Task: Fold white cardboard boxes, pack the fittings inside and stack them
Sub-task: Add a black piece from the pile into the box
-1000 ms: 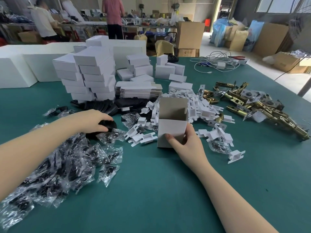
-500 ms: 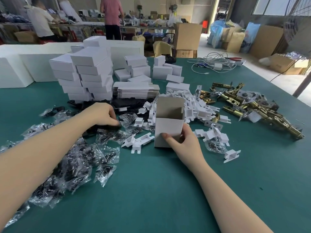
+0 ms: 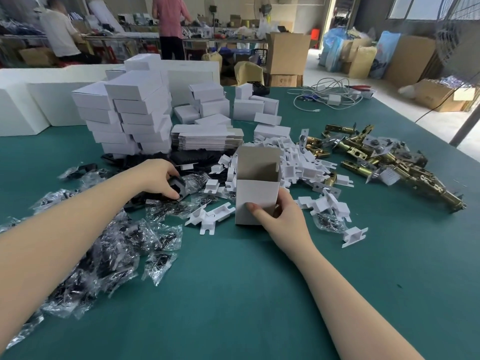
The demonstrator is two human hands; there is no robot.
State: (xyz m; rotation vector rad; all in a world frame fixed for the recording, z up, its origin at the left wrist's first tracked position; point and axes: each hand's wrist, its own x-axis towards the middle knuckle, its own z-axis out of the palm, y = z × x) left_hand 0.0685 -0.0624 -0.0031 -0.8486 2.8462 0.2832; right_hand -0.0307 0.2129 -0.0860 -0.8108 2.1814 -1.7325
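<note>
A: Where's the box?

B: Centre of the green table (image 3: 233, 294) — the open white box (image 3: 255, 201) stands upright, top flaps up, brown inside showing. The right hand (image 3: 283, 216) holds it low at its near right corner, thumb across the front face, fingers curled round the side.

A: And the other hand?

B: The left hand (image 3: 158, 176) is at nine o'clock from the box, fingers curled down and pinching a black piece (image 3: 179, 187) at the edge of the clear bags of black parts (image 3: 104, 245).

A: What lies around it?

B: White card inserts (image 3: 211, 216) just beside the box at eight o'clock, more of them heaped at one o'clock. Brass latches (image 3: 384, 162) are spread out at two o'clock, well apart. At eleven o'clock there's a stack of closed white boxes (image 3: 130, 113), with flat unfolded blanks (image 3: 207, 137) beside it at twelve.
</note>
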